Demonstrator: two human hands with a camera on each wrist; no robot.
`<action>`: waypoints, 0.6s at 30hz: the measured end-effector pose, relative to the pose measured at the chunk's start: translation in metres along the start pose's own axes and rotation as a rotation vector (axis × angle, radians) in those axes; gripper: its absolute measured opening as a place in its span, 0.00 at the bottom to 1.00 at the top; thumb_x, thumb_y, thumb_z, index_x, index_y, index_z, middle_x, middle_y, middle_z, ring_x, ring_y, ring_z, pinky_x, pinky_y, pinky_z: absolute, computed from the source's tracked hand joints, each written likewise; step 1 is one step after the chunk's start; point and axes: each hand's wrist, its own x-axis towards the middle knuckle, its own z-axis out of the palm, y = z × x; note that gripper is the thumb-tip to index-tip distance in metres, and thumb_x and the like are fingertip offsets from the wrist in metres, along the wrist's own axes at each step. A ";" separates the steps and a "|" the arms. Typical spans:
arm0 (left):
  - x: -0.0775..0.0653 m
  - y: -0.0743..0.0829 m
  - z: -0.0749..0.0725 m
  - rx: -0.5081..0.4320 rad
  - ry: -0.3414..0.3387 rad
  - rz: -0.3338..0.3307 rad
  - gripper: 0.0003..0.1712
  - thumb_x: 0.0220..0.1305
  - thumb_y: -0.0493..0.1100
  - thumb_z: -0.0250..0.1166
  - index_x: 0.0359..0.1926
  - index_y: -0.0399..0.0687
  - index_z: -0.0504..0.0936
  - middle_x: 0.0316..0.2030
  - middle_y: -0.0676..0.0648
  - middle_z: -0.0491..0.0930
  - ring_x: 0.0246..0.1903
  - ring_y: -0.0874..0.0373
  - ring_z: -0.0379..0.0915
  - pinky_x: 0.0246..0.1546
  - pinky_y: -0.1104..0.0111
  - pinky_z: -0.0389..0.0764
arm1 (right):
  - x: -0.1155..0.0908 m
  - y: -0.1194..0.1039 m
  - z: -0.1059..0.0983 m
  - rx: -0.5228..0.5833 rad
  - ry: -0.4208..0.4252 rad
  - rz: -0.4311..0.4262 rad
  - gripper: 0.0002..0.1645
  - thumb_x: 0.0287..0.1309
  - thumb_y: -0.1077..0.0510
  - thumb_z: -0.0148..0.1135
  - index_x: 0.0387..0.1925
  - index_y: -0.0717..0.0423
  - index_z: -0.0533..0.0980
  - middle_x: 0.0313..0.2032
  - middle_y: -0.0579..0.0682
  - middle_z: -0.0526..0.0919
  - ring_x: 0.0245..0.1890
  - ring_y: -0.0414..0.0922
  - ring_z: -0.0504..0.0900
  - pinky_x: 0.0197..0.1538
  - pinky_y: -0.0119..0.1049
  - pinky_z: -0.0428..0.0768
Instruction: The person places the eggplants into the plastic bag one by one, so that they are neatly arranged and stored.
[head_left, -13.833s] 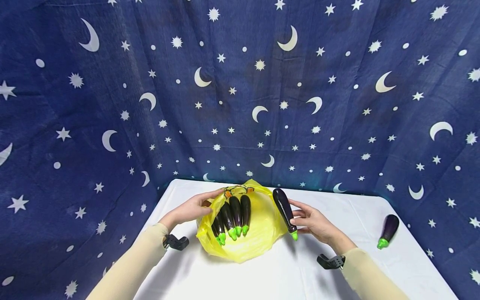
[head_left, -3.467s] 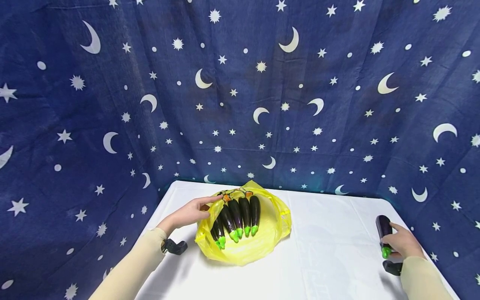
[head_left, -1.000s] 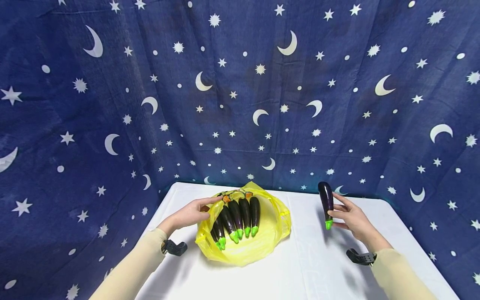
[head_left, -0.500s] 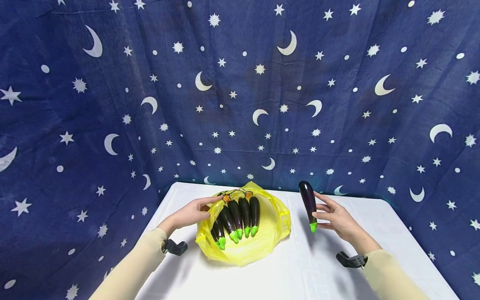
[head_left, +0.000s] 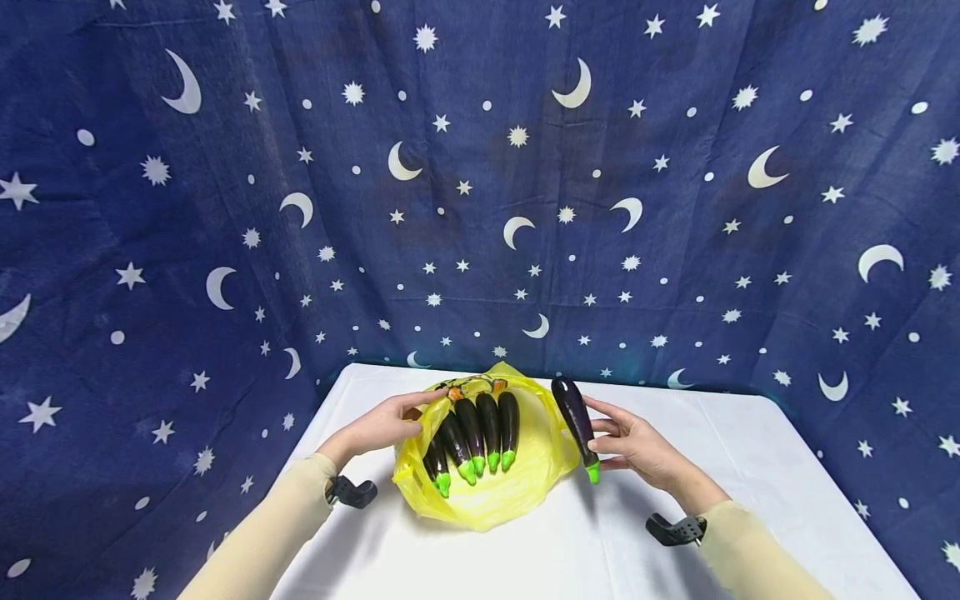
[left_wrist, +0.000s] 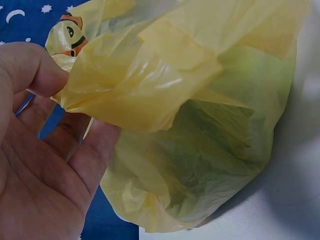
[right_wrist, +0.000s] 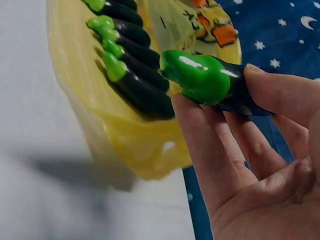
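My right hand [head_left: 637,450] pinches a dark purple eggplant [head_left: 576,427] with a bright green stem, held at the right rim of a yellow plastic bag [head_left: 525,500]. In the right wrist view the eggplant's green cap [right_wrist: 205,80] shows between thumb and fingers. With thumb and fingers my left hand [head_left: 378,432] holds the left edge of the bag's mouth, which faces me. Several eggplants [head_left: 491,429] lie side by side inside, stems toward me. The left wrist view shows the bag's edge [left_wrist: 125,95] pinched; its far contents are hidden behind the plastic.
The bag rests on a table with a white cloth [head_left: 720,450]. A dark blue curtain [head_left: 480,208] with white moons and stars hangs behind and at both sides. Each wrist wears a black camera mount [head_left: 675,530].
My right hand took the lone eggplant from the table's right side and has carried it left to the bag. Another eggplant has joined those inside since the oldest frame. The left hand stays at the rim.
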 end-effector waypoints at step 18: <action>0.002 0.001 0.002 0.036 0.000 -0.006 0.40 0.65 0.29 0.57 0.76 0.59 0.68 0.73 0.48 0.67 0.47 0.52 0.75 0.49 0.67 0.74 | 0.037 0.022 0.053 -0.012 0.002 0.097 0.50 0.59 0.63 0.71 0.79 0.53 0.58 0.62 0.63 0.79 0.48 0.52 0.86 0.44 0.53 0.85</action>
